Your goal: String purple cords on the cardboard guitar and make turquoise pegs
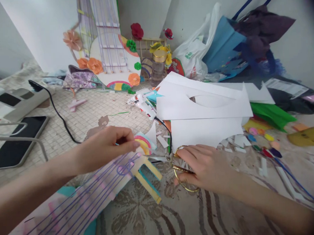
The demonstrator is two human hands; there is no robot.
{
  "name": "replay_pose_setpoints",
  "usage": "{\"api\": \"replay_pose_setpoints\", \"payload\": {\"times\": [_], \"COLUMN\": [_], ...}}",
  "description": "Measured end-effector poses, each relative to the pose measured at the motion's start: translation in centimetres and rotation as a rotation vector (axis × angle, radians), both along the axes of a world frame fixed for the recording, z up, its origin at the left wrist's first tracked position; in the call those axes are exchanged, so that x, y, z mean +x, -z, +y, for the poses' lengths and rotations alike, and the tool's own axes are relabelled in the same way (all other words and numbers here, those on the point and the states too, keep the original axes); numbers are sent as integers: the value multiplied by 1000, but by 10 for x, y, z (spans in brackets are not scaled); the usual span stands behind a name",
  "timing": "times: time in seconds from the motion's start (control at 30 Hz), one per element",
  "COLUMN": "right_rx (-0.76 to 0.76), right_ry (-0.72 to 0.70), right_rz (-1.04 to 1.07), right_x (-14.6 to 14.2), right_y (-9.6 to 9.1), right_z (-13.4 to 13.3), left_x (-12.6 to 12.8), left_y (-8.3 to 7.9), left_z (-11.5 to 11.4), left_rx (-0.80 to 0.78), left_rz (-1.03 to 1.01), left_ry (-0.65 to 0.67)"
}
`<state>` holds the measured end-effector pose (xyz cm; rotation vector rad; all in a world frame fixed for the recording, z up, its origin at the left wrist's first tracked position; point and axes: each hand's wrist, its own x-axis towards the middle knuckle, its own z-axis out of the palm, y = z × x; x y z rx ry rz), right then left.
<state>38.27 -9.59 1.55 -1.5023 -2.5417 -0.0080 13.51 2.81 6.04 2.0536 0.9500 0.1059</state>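
A paper guitar model [103, 191] with purple strings [79, 202] slants across the lower left. Yellow strips [147, 187] and a rainbow-coloured piece [143, 145] sit at its upper end. Over that end my left hand [113, 145] is closed in a pinch, seemingly on a purple string; the fingertips partly hide it. My right hand [202, 168] holds gold-handled scissors [185, 169], with fingers through the loops. The scissors' blades point left, right by the string ends, below the left fingertips. Whether the blades touch a string I cannot tell.
A larger decorated guitar [113, 52] leans on the wall. White card sheets [204, 107] overlap a glue gun [145, 105]. A phone [17, 142], black cable [57, 109], glass jar [158, 69] and plastic bag [195, 51] lie around, with paper scraps [238, 144] on the right.
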Motion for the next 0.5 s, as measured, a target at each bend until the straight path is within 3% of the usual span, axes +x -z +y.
{"api": "replay_pose_setpoints", "payload": {"times": [0.1,0.17,0.3,0.5], "right_rx": [-74,-121,-182,-251], "right_ry": [79,106,122,133], "right_rz": [61,76,75,72], "right_x": [4,5,4,6], "right_y": [0,0,1,2], "right_z": [-1,-1,-1,-5], "left_x": [-4,-3,5,-1], "left_y": [1,5,15,19], "left_z": [15,24,35,36], "left_rx": [110,273,582,659], "left_rz": [6,46,48,88], "left_ry": [-108,-163,-150,-99]}}
